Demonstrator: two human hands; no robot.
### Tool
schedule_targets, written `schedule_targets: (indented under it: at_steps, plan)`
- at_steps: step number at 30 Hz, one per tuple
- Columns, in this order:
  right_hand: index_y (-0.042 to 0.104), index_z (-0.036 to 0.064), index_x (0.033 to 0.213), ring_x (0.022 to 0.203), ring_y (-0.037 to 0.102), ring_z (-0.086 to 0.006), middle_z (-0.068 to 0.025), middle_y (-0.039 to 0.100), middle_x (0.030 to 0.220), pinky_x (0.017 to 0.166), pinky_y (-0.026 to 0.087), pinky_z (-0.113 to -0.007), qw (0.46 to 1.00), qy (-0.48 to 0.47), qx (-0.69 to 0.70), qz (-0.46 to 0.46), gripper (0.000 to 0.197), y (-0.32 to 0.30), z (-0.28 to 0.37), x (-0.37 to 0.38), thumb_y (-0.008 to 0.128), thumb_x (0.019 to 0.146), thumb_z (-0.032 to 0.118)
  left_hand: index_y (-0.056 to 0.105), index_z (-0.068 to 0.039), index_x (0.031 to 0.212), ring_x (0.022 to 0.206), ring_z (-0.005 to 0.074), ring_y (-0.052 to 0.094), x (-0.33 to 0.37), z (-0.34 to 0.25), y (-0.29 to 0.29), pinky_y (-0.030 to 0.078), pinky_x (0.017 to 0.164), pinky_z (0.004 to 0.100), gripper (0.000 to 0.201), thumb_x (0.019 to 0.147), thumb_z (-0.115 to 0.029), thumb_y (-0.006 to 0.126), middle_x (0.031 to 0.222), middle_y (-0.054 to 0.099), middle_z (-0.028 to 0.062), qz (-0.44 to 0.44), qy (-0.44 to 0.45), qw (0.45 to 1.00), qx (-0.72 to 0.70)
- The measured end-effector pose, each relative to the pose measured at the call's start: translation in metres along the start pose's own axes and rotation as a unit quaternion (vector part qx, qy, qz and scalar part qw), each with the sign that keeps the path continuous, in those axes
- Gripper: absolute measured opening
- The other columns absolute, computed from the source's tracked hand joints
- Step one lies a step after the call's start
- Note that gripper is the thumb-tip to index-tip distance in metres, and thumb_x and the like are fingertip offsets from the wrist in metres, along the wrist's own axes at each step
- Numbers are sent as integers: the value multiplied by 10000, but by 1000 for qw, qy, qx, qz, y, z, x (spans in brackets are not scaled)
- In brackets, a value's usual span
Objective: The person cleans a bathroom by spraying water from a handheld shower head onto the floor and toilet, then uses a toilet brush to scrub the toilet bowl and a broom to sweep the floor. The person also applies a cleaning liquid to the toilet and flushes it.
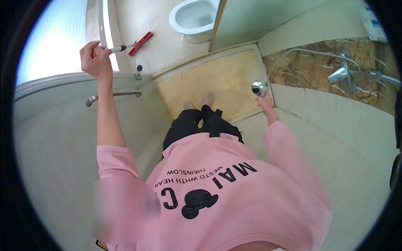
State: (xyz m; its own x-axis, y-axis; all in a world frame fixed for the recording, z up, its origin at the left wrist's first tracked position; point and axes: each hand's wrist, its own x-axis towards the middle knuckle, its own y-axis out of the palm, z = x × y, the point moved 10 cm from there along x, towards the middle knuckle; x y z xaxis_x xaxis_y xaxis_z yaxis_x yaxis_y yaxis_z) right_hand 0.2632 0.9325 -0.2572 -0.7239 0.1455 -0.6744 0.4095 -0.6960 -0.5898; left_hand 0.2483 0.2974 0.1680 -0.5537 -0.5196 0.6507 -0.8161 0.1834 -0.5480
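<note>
My left hand (96,60) is raised at the upper left, its fingers wrapped round the handle of a squeegee-like cleaning tool (141,43). The tool has a white and black handle and a narrow red and black bar head; whether that bar carries bristles or a rubber blade is too small to tell. On the right, my right hand (265,102) is closed round the chrome shower head (259,88), whose round face shows above my fingers. No water spray can be made out.
A glass door with a metal handle (113,95) stands at the left. Beneath my feet lies the yellowish shower floor (234,79), edged by a raised sill. Beyond are a floor drain (139,67) and a white toilet (178,25). A chrome mixer tap (341,75) juts from the right wall.
</note>
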Motion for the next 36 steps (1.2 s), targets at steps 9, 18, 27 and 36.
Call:
schedule_targets:
  at_steps: [9, 18, 27, 36]
  plan:
    - [521, 51, 611, 493, 518, -117, -40, 544, 569, 471, 421, -257, 974, 3, 224, -36, 233, 50, 18, -27, 707, 638, 189, 597, -17, 740, 601, 148, 546, -18, -16, -3, 469, 538, 271, 196, 591, 101, 552, 785, 552, 80, 27, 12, 999, 14]
    - [535, 52, 697, 509, 522, -130, -42, 554, 607, 498, 429, -251, 791, 122, 553, -234, 254, -16, -80, -27, 710, 704, 236, 577, 17, 822, 569, 157, 557, 16, 8, 21, 464, 544, 249, 180, 716, 82, 447, 769, 567, 85, 38, 37, 998, -18]
    - [499, 168, 812, 786, 528, -161, 10, 557, 767, 792, 358, -570, 509, 378, 731, -251, 332, 53, -145, -91, 676, 715, 432, 624, -3, 853, 704, 187, 597, 195, 96, 67, 504, 550, 259, 157, 700, -2, 591, 825, 633, 83, 8, 41, 996, 79]
    - [470, 173, 807, 849, 475, -213, -2, 519, 826, 721, 421, -501, 276, 346, 812, -381, 369, 151, -151, -165, 630, 729, 496, 527, 49, 870, 528, 264, 589, 300, 154, 132, 538, 446, 340, 253, 624, 50, 585, 651, 580, 169, -114, -40, 980, -160]
